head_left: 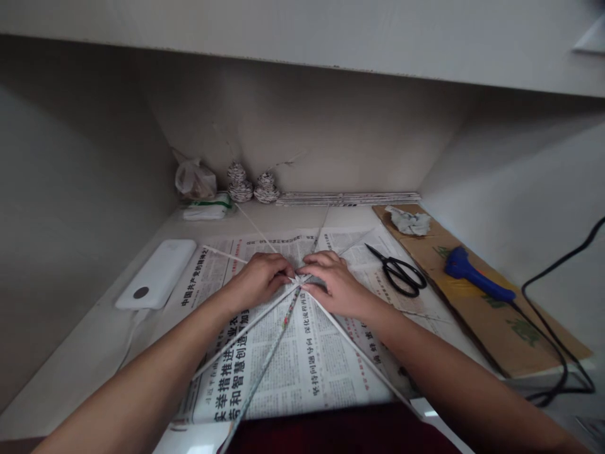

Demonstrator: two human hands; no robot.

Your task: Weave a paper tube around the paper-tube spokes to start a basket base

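1. strips are crossed star-style mid-frame, right over some newspaper.
2. the crossing's pinched from one side by the left hand, fingers curled in.
3. its other side's gripped between thumb and fingertips of the right hand.
4. scissors can be spotted right of centre, a blue glue gun further right.

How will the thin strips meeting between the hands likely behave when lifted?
The thin strips probably feel light, being so slender. They may be fairly stiff, since they extend nearly straight beyond the left hand and right hand. Long ends could swing, as they spread in several directions.
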